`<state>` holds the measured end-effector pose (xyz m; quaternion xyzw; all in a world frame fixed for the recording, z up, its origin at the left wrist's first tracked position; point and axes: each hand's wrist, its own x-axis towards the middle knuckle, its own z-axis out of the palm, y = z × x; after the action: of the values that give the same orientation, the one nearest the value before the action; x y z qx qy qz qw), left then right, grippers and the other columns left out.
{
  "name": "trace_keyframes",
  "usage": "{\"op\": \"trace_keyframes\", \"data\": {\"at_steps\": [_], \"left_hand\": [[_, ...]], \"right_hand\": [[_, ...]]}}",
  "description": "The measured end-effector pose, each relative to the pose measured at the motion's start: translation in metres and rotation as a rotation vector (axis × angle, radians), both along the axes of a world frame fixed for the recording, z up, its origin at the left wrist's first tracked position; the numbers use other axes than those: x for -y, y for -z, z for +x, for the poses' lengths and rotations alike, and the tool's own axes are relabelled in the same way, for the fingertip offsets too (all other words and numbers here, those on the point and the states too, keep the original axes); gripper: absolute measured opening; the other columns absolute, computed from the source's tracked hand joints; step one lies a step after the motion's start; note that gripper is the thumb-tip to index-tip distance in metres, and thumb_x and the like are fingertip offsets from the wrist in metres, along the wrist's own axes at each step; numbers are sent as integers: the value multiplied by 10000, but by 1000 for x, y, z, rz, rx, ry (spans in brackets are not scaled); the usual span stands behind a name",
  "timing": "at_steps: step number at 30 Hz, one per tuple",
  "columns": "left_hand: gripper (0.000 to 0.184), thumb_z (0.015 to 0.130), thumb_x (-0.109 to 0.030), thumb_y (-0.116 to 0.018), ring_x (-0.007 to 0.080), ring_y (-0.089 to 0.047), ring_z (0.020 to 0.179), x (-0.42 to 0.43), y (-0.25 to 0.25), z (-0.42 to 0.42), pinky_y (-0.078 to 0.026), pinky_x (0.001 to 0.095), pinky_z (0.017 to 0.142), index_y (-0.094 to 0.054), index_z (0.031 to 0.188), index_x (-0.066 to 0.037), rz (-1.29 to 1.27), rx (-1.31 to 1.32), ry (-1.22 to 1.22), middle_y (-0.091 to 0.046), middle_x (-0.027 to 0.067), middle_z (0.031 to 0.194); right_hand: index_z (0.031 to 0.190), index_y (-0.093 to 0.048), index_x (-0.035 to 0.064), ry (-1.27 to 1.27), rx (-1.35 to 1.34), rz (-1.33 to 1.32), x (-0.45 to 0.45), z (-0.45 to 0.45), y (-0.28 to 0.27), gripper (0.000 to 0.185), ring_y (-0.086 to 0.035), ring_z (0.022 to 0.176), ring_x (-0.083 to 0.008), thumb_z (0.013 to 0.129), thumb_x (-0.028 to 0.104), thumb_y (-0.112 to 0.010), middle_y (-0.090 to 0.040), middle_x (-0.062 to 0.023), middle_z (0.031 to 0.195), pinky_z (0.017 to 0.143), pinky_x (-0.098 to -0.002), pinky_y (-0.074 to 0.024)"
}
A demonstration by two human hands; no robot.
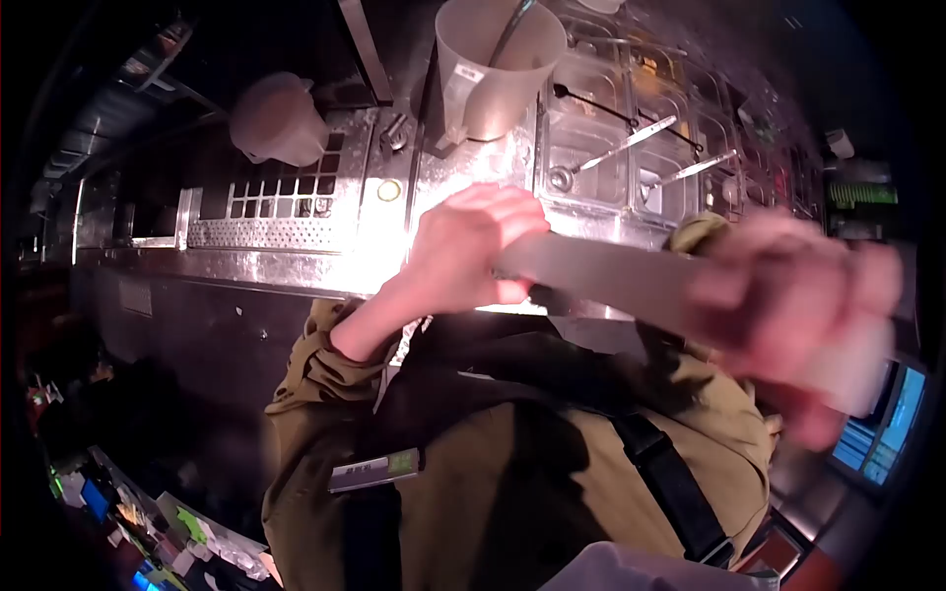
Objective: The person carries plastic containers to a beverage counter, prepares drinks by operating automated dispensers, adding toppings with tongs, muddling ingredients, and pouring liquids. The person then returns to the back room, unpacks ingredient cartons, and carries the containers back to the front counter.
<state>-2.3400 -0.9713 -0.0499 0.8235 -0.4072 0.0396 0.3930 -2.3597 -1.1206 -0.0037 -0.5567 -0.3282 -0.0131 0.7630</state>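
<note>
A smooth grey, tapered vessel that looks like a shaker cup (611,276) lies tilted across the front of my body. My left hand (478,246) is closed on its narrower end, fingers wrapped over the far side. Around the wider end, my right hand (798,300) is curled and heavily smeared by motion. A pale, blurred shape (867,364) shows beneath the right fingers; what it is I cannot tell. Just beyond my hands are clear ingredient tubs (586,182), with metal ladles (631,141) resting in them.
A large translucent measuring jug (498,84) with a utensil inside stands beyond my left hand. Farther left, a pale pitcher (281,118) sits by a metal drain grate (286,192). The steel counter edge (246,271) runs before me. A lit screen (887,419) is at right.
</note>
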Motion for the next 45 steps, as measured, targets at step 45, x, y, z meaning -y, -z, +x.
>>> {"op": "trace_keyframes", "data": {"at_steps": [45], "left_hand": [[505,468,-199,-727,230,-563,922,-2,15,2,-440,321,810,-569,931,-74,-119,98,-84,-590,69,941]], "right_hand": [[747,-481,63,157,-190,-126,-2,-6,17,120,-501,578,-117,699,76,-590,-526,-36,659,498,-244,-428]]}}
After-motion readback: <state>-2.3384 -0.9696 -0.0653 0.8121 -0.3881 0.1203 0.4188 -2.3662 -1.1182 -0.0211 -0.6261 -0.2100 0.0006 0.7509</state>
